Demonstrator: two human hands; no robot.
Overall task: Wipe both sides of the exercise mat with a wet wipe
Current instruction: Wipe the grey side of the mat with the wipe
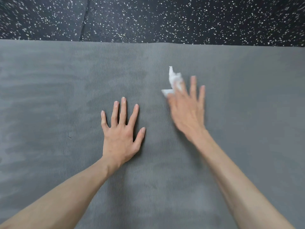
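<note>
A grey ribbed exercise mat point(66, 96) lies flat and fills most of the view. My left hand point(121, 134) presses flat on its middle with the fingers spread. To the right, my right hand point(187, 111) is blurred with motion and holds a crumpled white wet wipe point(174, 80) against the mat. The wipe sticks out past the thumb and first fingers. The ring and little fingers are straight. The thumb's grip is blurred.
The mat's far edge point(148, 42) runs straight across the top. Beyond it lies black rubber flooring with white flecks point(165, 19), crossed by a tile seam point(85, 19). Darker, damp-looking patches point(24, 123) mark the mat at the left.
</note>
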